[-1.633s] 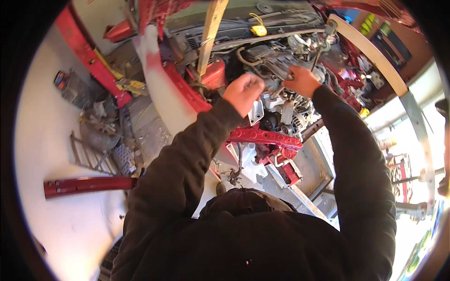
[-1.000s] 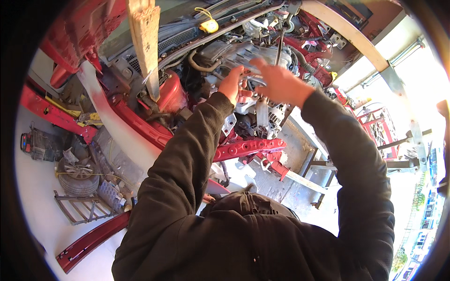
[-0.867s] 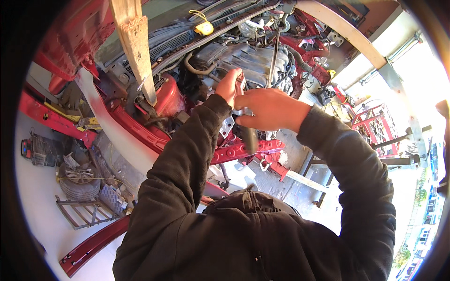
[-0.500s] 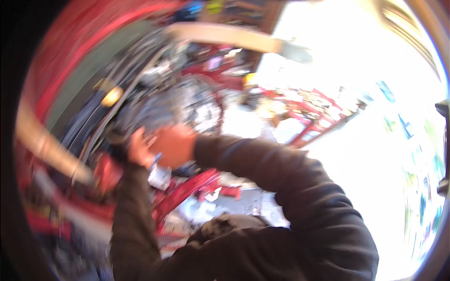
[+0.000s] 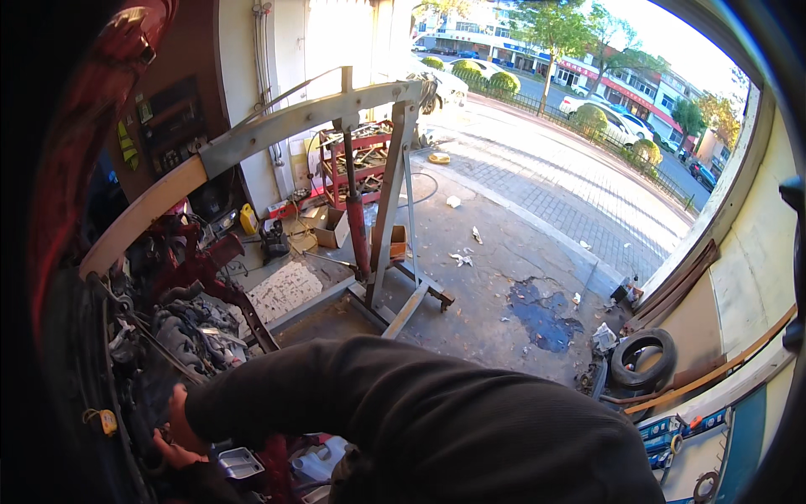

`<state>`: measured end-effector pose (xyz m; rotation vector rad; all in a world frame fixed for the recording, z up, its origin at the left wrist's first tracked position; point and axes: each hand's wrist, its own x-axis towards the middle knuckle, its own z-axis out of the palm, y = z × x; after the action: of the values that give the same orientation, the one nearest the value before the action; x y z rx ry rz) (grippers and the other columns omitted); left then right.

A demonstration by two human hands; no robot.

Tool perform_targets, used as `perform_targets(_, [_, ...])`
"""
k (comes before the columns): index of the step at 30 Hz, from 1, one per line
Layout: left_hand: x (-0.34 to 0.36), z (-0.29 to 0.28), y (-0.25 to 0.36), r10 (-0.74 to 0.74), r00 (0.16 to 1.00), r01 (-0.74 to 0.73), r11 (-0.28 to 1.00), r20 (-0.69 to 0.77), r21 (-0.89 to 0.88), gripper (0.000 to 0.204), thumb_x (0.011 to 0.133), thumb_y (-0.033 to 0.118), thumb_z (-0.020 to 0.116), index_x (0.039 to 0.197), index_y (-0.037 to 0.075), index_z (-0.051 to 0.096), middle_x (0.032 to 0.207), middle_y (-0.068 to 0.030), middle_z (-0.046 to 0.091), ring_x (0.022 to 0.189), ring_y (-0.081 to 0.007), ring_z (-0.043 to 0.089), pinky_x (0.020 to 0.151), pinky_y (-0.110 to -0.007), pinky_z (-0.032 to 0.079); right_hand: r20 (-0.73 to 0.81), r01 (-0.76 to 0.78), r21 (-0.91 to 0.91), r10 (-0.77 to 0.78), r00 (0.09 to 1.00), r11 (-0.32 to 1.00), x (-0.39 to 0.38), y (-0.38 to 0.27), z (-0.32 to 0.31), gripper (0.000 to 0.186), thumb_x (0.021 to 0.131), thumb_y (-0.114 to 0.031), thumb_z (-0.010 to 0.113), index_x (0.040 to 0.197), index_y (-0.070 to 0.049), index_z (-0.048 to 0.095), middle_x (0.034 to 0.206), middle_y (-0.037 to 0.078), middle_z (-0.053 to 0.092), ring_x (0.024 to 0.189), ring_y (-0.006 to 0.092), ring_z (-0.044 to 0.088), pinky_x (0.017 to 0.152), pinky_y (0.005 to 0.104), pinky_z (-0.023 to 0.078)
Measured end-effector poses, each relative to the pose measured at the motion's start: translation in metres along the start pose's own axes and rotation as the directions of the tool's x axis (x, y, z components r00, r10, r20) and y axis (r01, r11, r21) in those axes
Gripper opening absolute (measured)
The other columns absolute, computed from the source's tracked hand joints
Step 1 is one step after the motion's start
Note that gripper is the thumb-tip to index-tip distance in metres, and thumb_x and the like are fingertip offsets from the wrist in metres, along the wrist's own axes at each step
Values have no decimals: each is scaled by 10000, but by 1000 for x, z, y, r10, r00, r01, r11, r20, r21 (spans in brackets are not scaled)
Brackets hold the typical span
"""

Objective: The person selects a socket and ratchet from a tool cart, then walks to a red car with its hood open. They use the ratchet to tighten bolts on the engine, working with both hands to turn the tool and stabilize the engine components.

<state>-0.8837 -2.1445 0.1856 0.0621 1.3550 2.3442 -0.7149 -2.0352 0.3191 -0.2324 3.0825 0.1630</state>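
Both my hands are low at the left, close together over the dark engine bay of a red vehicle. My right hand (image 5: 186,418), at the end of a dark sleeve, has its fingers bent down and partly hidden. Just below it, my left hand (image 5: 179,454) curls around something small and dark that I cannot make out. Beside them are dark engine parts and hoses (image 5: 180,336). A small yellow piece (image 5: 108,422) sits on the bay's edge to their left. Right of my left hand lies a silvery metal tray-like part (image 5: 240,463).
An engine hoist (image 5: 294,126) arches over the bay, its legs on the floor. Behind it stand a red tool cart (image 5: 357,160) and a cardboard box (image 5: 332,228). A dark wet patch (image 5: 541,315) and a tyre (image 5: 644,359) are to the right. Past the doorway are a street and parked cars.
The view has swung right and steadied from a blur, bringing the hoist, floor and street into sight. My hands now appear lower and farther left, still close together at the engine bay.
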Motion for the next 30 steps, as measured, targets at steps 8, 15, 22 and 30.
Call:
perform_targets(8, [-36,17,13,108,993,-108,994,38,13,598,1102,554,513,1493,113,612,1298,-79,669,1215,-279,640,1040,-452,533,-17,-16,-7,16,1000,1000,14,2,-2,442,916,-487,695,1222,-181,786,1256,111,731,1272,354,613,1000,707,434])
perform_targets(15, [-46,58,-7,156,983,-169,976,95,141,580,1103,562,511,1476,130,618,1221,-57,671,1117,-247,622,979,-438,528,-64,-68,-66,64,996,995,13,23,-3,428,938,-468,688,1233,-165,751,1229,112,710,1217,340,609,962,672,453])
perform_targets(22, [-53,102,-14,36,984,-67,982,175,178,560,1109,552,507,1467,136,616,1184,-53,668,1031,-236,603,919,-434,520,-107,3,-73,-11,994,997,17,31,2,415,960,-449,681,1244,-149,716,1203,114,688,1163,326,605,924,637,471])
perform_targets(30, [-52,117,-18,-62,974,24,985,219,172,537,1115,541,502,1456,142,614,1142,-48,664,934,-222,582,851,-430,511,-117,75,-133,-91,989,988,18,30,1,403,985,-428,673,1257,-130,676,1172,115,663,1100,311,600,881,597,492])
